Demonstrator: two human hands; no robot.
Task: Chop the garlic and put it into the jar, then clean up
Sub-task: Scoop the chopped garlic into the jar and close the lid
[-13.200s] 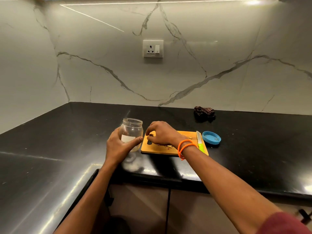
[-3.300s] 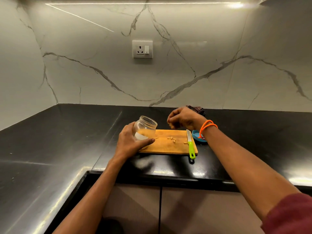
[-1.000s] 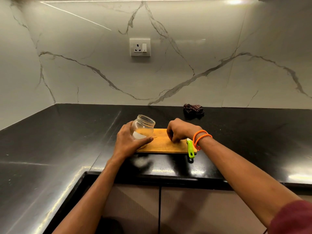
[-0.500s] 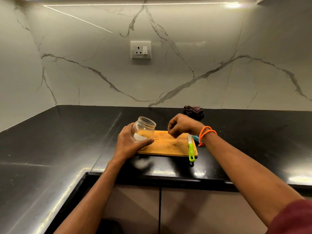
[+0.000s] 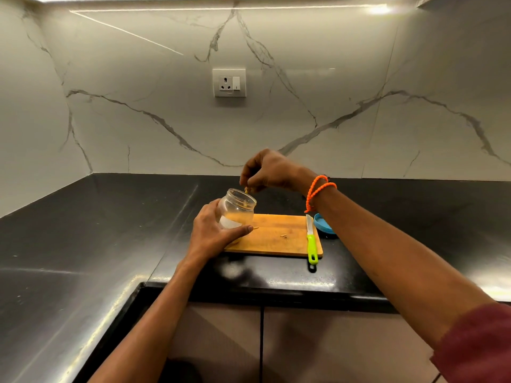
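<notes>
Black counter (image 5: 414, 217), front edge. Left hand (image 5: 213, 233) grips tilted jar (image 5: 237, 208); right hand (image 5: 268, 170) pinches garlic (image 5: 247, 191) over its mouth. Few bits left on board (image 5: 276, 241); cleanup pending.

Marble wall (image 5: 345, 78) — black counter (image 5: 83, 230)

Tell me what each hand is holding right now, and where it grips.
The left hand holds the glass jar round its side, tilted over the cutting board. The right hand pinches garlic pieces at its fingertips above the jar's mouth.
</notes>
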